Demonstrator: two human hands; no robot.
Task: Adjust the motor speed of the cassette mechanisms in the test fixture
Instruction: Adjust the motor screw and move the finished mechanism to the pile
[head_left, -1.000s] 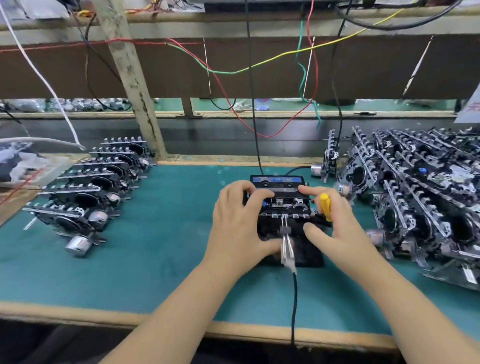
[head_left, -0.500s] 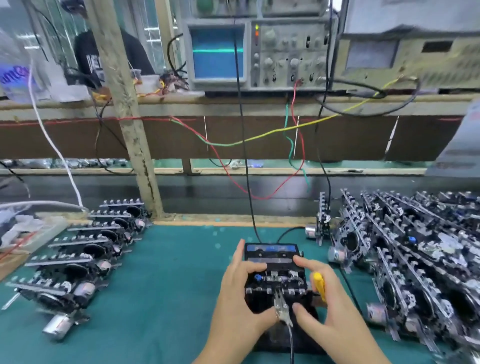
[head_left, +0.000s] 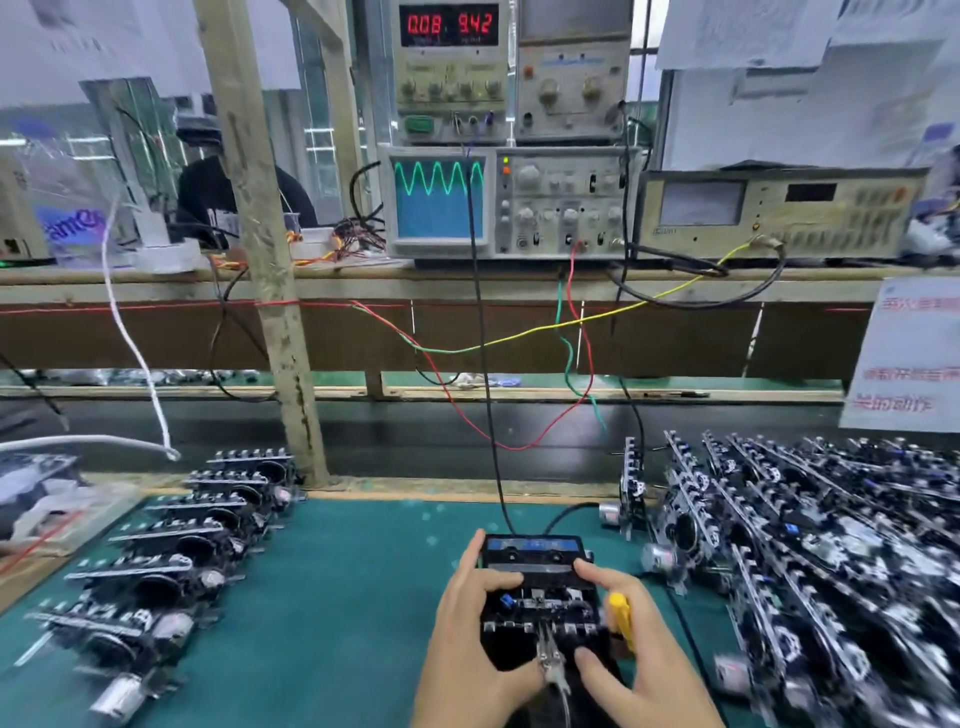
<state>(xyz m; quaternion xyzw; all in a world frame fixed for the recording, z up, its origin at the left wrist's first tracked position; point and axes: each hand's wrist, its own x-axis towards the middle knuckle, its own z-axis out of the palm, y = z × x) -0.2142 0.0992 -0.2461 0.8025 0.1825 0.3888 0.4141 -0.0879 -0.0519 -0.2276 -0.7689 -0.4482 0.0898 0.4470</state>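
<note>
Cassette mechanism (head_left: 537, 597) sits in the black test fixture (head_left: 540, 644) at the near edge of the counter (head_left: 353, 597), centre-right. I see my left hand (head_left: 475, 644) gripping the fixture's left side, index finger stretched up to the far-left corner, thumb curled in at the near side. My right hand (head_left: 631, 665) holds the right side the same way, with a yellow-handled screwdriver (head_left: 621, 618) tucked in its fingers; the tip is hidden, can't tell where it touches. A metal clip (head_left: 549, 657) with a black lead sits at the fixture's near middle between the thumbs. Row of mechanisms (head_left: 171, 566) lines the left edge of the counter, a bigger heap (head_left: 810, 566) fills the right side, blurred. On the shelf behind, the oscilloscope (head_left: 509, 202) shows a green sine trace; the power supply (head_left: 449, 67) above it reads 0.08 and 9.42 in red.
</note>
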